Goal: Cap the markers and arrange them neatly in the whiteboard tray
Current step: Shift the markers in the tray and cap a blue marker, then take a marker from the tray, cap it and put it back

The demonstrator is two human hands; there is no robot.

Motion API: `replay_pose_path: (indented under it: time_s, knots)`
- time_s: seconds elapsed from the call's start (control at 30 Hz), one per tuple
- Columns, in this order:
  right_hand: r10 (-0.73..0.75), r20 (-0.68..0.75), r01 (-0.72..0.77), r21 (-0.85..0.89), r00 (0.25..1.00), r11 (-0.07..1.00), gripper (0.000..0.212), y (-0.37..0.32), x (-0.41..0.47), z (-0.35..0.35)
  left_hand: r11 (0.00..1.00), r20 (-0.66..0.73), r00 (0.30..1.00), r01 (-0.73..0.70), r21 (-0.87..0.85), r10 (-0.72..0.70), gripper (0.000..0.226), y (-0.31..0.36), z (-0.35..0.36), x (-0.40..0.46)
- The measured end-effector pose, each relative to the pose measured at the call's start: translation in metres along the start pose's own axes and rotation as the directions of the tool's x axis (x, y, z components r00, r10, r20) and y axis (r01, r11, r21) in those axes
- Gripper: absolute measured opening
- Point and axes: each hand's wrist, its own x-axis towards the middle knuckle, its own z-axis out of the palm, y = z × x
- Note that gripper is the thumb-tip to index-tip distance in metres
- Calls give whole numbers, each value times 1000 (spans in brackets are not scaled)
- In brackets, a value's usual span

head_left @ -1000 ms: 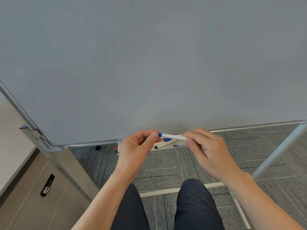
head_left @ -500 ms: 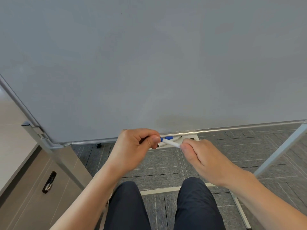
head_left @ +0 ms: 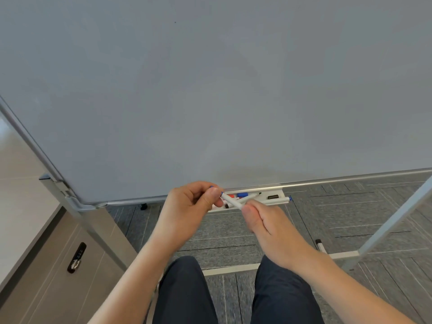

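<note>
A white marker with a blue end is held between both hands just in front of the whiteboard tray. My left hand pinches its blue upper end. My right hand grips its lower end. In the tray behind lie several markers and caps: a red piece, a blue cap, a black cap, and a blue-tipped marker at the tray's right end. My hands hide the tray's left part.
The large grey whiteboard fills the upper view, with its metal stand legs at left and right. A cabinet with a lock stands at lower left. A black-ended marker lies on the carpet floor. My knees are below.
The marker tilted from nearly level to slanting down to the right. My hands came closer together, and the view shifted so that more of the tray shows.
</note>
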Motion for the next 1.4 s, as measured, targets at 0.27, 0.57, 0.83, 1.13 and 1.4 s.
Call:
replay_pose_path:
  time_s: [0.27,0.57,0.83,1.13,1.4]
  knots:
    - [28,27,-26,-76,999,997,23,0,11,25,974,-63,992,91,-208,-106,19,-15,7,-16]
    - [73,-65,-79,-100,995,992,13,11,15,2,956,-230,960,-95,276,162,26,-21,-24,-5]
    - [-12,-108,-31,-387,994,921,17,19,22,-14,659,-26,937,-226,717,349,14,-53,-30,0]
    - [-70,-84,21,-476,994,879,13,25,28,-15,636,-125,890,-210,742,439,17,-75,-25,3]
    - [-47,-91,-3,-483,995,875,15,33,28,-23,706,-125,901,-233,668,415,20,-76,-24,4]
